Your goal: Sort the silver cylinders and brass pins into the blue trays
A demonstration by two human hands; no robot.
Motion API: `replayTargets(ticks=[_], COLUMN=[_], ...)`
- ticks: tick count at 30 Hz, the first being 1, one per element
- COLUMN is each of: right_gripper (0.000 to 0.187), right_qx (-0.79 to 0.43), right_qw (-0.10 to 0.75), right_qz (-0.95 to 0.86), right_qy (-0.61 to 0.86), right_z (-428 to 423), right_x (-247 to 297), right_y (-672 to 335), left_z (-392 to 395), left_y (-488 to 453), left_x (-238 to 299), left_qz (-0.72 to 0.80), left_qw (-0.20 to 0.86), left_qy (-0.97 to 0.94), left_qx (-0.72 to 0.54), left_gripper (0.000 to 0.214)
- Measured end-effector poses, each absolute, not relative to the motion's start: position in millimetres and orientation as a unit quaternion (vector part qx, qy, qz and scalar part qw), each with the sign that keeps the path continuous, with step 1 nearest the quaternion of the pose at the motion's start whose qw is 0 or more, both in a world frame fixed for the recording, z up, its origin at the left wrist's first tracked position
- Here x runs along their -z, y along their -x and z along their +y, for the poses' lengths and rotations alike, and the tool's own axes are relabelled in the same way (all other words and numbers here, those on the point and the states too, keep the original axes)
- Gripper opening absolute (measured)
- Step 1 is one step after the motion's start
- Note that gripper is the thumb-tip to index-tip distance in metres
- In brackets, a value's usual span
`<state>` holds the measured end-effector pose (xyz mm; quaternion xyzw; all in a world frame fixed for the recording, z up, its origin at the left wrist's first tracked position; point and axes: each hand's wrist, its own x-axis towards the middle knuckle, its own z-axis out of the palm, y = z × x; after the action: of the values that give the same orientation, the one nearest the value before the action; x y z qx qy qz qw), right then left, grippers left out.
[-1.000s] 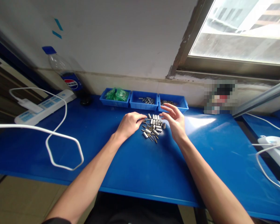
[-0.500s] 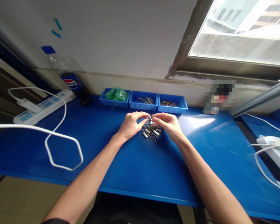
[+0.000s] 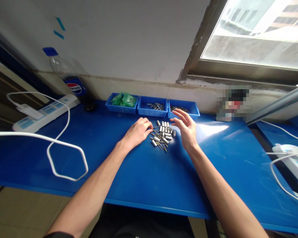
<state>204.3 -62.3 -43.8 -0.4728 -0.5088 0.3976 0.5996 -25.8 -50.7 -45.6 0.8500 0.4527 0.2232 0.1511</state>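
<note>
A loose pile of silvery metal cylinders (image 3: pixel 166 140) and thin, dark and brassy screw-like pins (image 3: pixel 165 149) lies on the blue table (image 3: pixel 149 178). At the pile's left edge, my left hand (image 3: pixel 138 132) rests low with thumb and index finger pinched on a thin metal pin (image 3: pixel 156 127). Across the pile, my right hand (image 3: pixel 187 129) is raised with its fingers apart and nothing in them. It hovers in front of a blue bin (image 3: pixel 185 115) of similar thin pins and hides part of it.
A middle bin (image 3: pixel 152 112) has small grey cylinders, and a left bin (image 3: pixel 121 109) has green plastic packets. Further left stand a cola bottle (image 3: pixel 74 86) and a power strip (image 3: pixel 27 124) with a looping white cable (image 3: pixel 85 162). Another white strip (image 3: pixel 291 155) lies right.
My hands have parted from above the pile. The left moved slightly left and down to its edge; the right moved right, lifted and opened. More cylinders now show.
</note>
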Motion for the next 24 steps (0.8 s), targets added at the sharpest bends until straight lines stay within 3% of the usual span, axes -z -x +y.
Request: replayTargets(ticks=[8, 13, 24], right_gripper=[0.042, 0.030, 0.039], right_qx=[-0.417, -0.451, -0.542], right_qw=[0.576, 0.517, 0.455], right_qz=[-0.519, -0.549, -0.531], right_qy=[0.474, 0.478, 0.466], right_z=[-65, -67, -68], right_x=[43, 41, 43], right_y=[-204, -201, -196], left_z=[-49, -51, -58], left_y=[29, 24, 13], left_x=[46, 40, 35], left_qz=[0.441, 0.433, 0.406], left_qw=[0.152, 0.180, 0.205], left_qy=[-0.844, -0.825, -0.815], left_qx=[-0.266, -0.316, -0.359], left_gripper=[0.007, 0.008, 0.012])
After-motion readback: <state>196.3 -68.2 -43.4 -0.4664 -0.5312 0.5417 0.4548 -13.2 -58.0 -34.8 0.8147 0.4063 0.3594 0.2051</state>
